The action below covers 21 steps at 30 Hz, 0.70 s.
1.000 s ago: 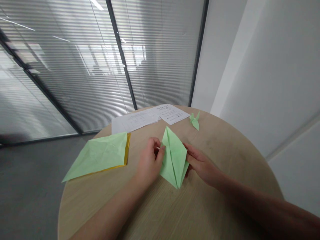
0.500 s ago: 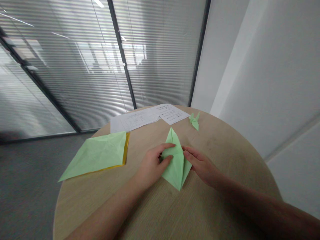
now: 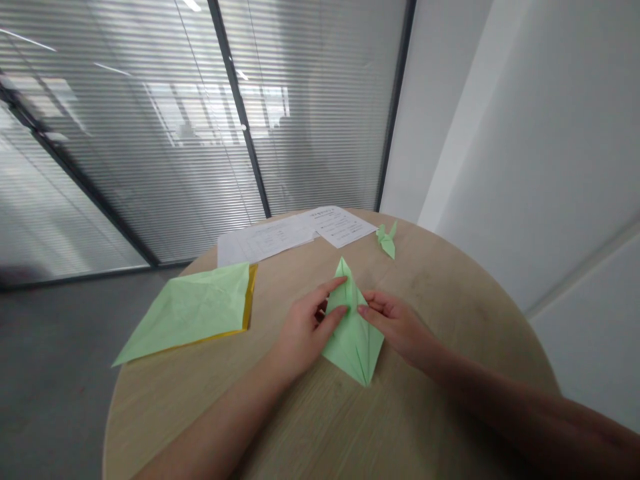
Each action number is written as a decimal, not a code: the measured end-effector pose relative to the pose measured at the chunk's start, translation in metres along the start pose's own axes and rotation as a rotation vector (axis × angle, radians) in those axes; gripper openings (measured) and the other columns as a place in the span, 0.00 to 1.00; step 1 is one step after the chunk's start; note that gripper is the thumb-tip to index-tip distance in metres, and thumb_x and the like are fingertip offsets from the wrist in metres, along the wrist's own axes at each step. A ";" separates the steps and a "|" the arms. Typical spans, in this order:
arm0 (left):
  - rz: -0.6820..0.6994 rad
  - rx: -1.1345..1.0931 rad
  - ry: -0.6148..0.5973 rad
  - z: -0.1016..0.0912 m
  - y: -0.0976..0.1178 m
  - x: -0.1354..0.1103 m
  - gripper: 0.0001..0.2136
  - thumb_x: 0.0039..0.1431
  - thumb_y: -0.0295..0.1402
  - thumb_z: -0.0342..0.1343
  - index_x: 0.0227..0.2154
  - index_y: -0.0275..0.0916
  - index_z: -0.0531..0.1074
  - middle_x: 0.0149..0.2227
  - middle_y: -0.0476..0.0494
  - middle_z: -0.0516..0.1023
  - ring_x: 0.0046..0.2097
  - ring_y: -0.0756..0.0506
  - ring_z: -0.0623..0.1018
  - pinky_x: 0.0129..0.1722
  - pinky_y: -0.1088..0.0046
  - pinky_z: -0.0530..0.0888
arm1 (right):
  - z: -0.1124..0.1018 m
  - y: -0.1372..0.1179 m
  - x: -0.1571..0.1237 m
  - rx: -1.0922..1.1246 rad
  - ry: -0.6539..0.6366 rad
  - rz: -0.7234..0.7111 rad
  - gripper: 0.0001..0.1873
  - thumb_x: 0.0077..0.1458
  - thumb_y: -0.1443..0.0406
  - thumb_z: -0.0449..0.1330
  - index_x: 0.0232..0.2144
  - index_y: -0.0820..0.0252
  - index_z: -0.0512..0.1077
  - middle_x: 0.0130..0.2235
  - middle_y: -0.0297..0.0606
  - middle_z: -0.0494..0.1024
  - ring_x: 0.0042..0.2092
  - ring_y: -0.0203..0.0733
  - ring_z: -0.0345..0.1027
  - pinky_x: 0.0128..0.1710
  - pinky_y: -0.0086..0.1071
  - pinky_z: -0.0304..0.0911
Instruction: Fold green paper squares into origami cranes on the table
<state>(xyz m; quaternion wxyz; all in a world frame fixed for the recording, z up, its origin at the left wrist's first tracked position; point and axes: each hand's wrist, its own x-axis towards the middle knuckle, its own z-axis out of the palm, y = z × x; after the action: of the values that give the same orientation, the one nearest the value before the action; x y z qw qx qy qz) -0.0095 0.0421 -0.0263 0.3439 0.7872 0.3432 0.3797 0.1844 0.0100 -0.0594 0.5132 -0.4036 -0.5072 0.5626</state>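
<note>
A light green folded origami paper (image 3: pixel 353 340) lies in front of me, long and pointed at its far and near ends, with creases running to the near tip. My left hand (image 3: pixel 313 323) is on its left side, thumb and index finger resting on the upper face. At the right edge my right hand (image 3: pixel 395 323) pinches the paper, thumb on top and the other fingers partly hidden behind it. Beyond the hands, toward the back right, stands a small green paper crane (image 3: pixel 387 240).
A stack of green paper sheets (image 3: pixel 195 303) with a yellow edge showing lies at the left. Printed white sheets (image 3: pixel 270 239) spread along the back of the round wooden table (image 3: pixel 440 287). Behind it are a glass partition with blinds (image 3: pixel 320 133) and a white wall (image 3: pixel 550 167).
My right thumb has moved left onto the paper, carrying the right flap inward. The gap between the layers at the lower right has closed up. My left hand stays nearly in place.
</note>
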 end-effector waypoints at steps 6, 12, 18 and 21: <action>0.010 0.031 0.077 0.002 0.006 0.002 0.09 0.58 0.36 0.61 0.41 0.41 0.75 0.39 0.44 0.77 0.37 0.46 0.76 0.31 0.73 0.73 | 0.002 -0.001 -0.002 -0.061 -0.018 -0.013 0.12 0.56 0.56 0.64 0.40 0.55 0.75 0.35 0.36 0.81 0.35 0.42 0.75 0.38 0.35 0.67; 0.011 0.078 0.121 0.004 0.010 0.002 0.04 0.58 0.34 0.60 0.31 0.40 0.76 0.37 0.44 0.76 0.38 0.46 0.76 0.31 0.74 0.73 | 0.007 -0.006 -0.005 -0.234 -0.011 -0.041 0.11 0.57 0.59 0.62 0.41 0.56 0.74 0.33 0.34 0.80 0.33 0.39 0.73 0.33 0.31 0.64; -0.042 -0.020 0.198 0.008 0.011 0.002 0.03 0.58 0.33 0.58 0.31 0.39 0.73 0.44 0.42 0.78 0.40 0.45 0.78 0.30 0.74 0.73 | 0.011 -0.010 -0.010 -0.429 0.009 -0.066 0.10 0.57 0.60 0.60 0.40 0.57 0.75 0.30 0.33 0.79 0.30 0.38 0.71 0.29 0.29 0.61; -0.090 -0.076 0.232 0.008 0.013 0.002 0.06 0.58 0.35 0.58 0.29 0.39 0.72 0.44 0.41 0.79 0.39 0.46 0.78 0.28 0.75 0.73 | 0.012 -0.012 -0.012 -0.508 0.011 -0.094 0.10 0.58 0.61 0.59 0.40 0.58 0.75 0.30 0.33 0.79 0.30 0.38 0.70 0.29 0.29 0.60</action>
<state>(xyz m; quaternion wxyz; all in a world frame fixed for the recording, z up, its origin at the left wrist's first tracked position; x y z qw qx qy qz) 0.0020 0.0345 -0.0185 0.3481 0.7084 0.4009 0.4651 0.1766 -0.0045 -0.0461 0.4238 -0.4986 -0.6475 0.3907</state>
